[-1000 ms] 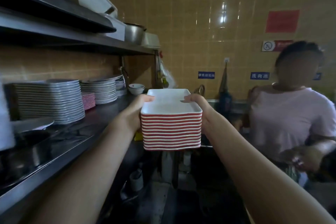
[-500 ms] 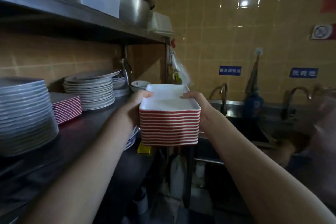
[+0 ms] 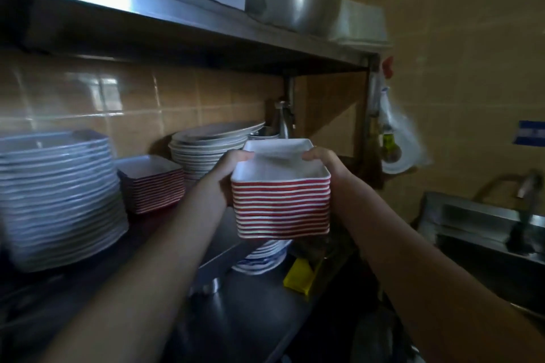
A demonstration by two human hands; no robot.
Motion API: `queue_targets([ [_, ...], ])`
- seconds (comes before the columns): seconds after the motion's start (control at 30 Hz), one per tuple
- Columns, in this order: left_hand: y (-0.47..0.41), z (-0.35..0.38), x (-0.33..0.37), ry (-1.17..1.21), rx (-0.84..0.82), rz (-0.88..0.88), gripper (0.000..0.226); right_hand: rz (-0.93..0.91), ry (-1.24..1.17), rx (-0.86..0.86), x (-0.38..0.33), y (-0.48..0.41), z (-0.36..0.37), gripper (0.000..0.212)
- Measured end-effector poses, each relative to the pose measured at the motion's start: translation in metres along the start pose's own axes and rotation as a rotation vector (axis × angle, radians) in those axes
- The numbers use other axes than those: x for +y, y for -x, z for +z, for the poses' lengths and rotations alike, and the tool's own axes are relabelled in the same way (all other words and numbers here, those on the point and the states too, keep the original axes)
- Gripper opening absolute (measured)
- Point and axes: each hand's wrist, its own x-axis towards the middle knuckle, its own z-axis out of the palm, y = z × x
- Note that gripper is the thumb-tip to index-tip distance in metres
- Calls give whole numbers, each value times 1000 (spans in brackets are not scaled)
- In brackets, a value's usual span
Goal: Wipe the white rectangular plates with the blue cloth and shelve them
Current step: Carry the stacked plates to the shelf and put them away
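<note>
Yellow-tiled kitchen, steel shelving. The stack of white rectangular plates [image 3: 281, 209] is held in the air at the shelf [image 3: 227, 230] edge. The left hand [image 3: 225, 177] and right hand [image 3: 328, 169] clamp opposite sides, fingers [image 3: 246, 155] curled over the rim. Probably heavy, rigid, slick and breakable, so support it from underneath. A matching stack [image 3: 153, 186] sits to the left.

The steel shelf [image 3: 141, 239] carries a tall stack of white plates [image 3: 59, 200], a red-striped stack of rectangular plates [image 3: 153, 186] just beside it, then a pile of round plates [image 3: 206, 150].
</note>
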Motion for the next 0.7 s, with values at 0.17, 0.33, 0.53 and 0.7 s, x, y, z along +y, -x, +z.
queue_targets([
  [0.17,-29,-24,18,50,309,140,23,-98,6,-235,1,-69,11,34],
  [0.33,-38,-63,34,177,431,286,15,-21,-9,-415,-4,-127,75,49],
  [0.53,-63,-121,52,99,489,396,8,119,-128,-659,-6,-184,157,26],
  [0.7,-91,-147,66,88,595,393,13,136,-132,-758,-5,-222,191,27],
])
